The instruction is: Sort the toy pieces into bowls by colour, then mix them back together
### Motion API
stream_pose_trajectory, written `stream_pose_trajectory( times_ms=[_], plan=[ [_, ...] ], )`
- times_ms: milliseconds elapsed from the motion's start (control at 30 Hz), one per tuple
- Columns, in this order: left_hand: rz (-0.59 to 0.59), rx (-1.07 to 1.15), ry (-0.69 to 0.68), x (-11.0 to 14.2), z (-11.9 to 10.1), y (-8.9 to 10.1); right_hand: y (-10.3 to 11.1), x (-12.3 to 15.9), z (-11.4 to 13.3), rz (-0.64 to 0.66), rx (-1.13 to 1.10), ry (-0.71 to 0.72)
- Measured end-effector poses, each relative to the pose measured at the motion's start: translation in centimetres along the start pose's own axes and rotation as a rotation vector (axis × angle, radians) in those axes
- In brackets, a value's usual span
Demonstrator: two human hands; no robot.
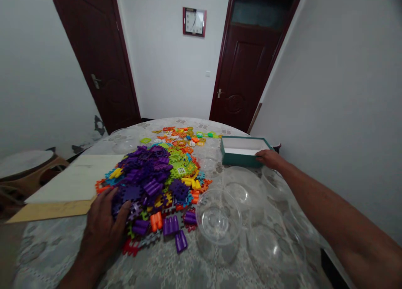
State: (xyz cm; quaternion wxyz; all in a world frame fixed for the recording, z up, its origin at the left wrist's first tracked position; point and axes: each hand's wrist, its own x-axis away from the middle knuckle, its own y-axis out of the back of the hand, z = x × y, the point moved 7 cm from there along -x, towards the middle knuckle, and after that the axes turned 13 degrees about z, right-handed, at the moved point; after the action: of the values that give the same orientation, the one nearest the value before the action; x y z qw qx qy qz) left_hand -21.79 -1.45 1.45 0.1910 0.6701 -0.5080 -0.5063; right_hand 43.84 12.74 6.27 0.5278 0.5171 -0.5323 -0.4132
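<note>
My right hand (269, 158) reaches out to the far right side of the table. Its fingers grip the near right corner of a green box (240, 159), which is open at the top with a white inside. At the left edge of a heap of plastic building pieces rests my left hand (105, 220), thumb and fingers apart, touching the pieces. Purple gear-shaped pieces (130, 193) lie by its fingertips, and the fingertips are partly hidden. Purple pieces top the heap; green gear pieces (179, 167) spread on its right side. Loose purple connectors (170, 226) lie at the front.
Clear round plastic bowls (219, 222) stand right of the heap, several of them. A pale board (72, 178) with a tan edge lies at the left. Orange pieces (180, 142) are scattered toward the back. The table has a patterned cover (176, 272); two dark doors stand behind.
</note>
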Motion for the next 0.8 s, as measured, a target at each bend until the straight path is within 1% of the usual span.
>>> stream_pose_trajectory(
  times_ms=[167,367,500,800],
  plan=[
    [0.006,-0.002,0.027,0.3,-0.5,0.1,0.0,-0.3,1.4,0.102,-0.003,0.083],
    [0.013,0.004,0.019,0.0,-0.7,0.4,-0.2,-0.3,1.1,0.166,0.001,0.072],
    [0.051,-0.001,0.021,-0.3,-0.7,0.2,-0.2,-0.1,1.1,0.170,-0.008,0.068],
    [0.051,-0.014,-0.016,-0.4,-1.1,0.2,0.0,-0.5,1.8,0.137,-0.009,0.039]
  ],
)
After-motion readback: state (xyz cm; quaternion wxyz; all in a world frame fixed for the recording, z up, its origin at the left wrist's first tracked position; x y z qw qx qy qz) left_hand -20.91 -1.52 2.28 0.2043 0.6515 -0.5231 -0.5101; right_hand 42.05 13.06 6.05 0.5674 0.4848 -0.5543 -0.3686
